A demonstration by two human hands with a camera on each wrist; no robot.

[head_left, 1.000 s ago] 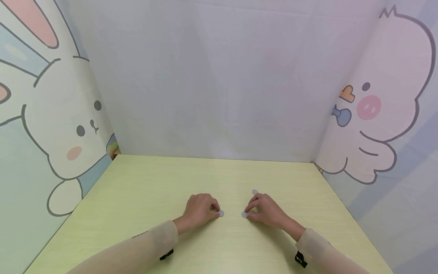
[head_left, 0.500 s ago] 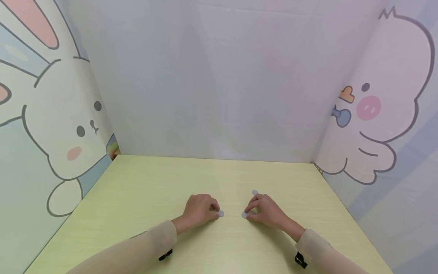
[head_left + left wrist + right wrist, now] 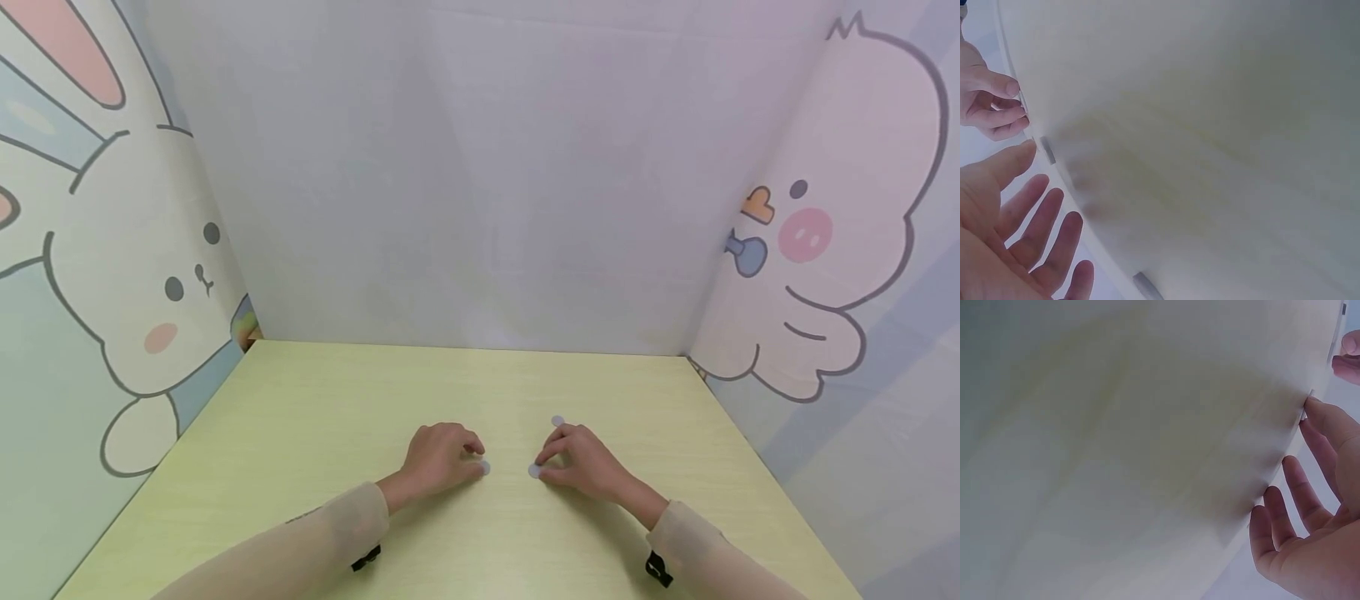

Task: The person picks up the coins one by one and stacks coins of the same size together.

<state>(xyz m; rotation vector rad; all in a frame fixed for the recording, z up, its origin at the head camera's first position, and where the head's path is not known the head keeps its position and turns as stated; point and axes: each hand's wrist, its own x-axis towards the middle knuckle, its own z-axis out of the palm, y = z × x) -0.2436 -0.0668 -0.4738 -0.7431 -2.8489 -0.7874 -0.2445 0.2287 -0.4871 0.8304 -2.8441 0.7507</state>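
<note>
Three small round grey discs show on the pale yellow table in the head view. My left hand (image 3: 442,457) is beside the left disc (image 3: 487,468), its thumb tip at the disc's edge and its fingers apart. The left wrist view shows these fingers (image 3: 1054,231) loosely spread, with one disc (image 3: 1048,150) flat on the table near the thumb tip. With thumb and index finger, my right hand (image 3: 587,463) pinches the right disc (image 3: 534,471); the right wrist view shows this disc (image 3: 1307,404) edge-on at those fingertips. Just beyond that hand lies a further disc (image 3: 557,421).
Another grey disc (image 3: 1147,285) lies past the little finger in the left wrist view. The table (image 3: 360,375) runs back to a pale cloth wall (image 3: 480,183). Side walls with a printed rabbit (image 3: 150,275) and a cartoon figure (image 3: 840,217) flank it.
My left index finger has lifted off the left disc, and the gap to the thumb has widened. My right hand and the discs have stayed in place.
</note>
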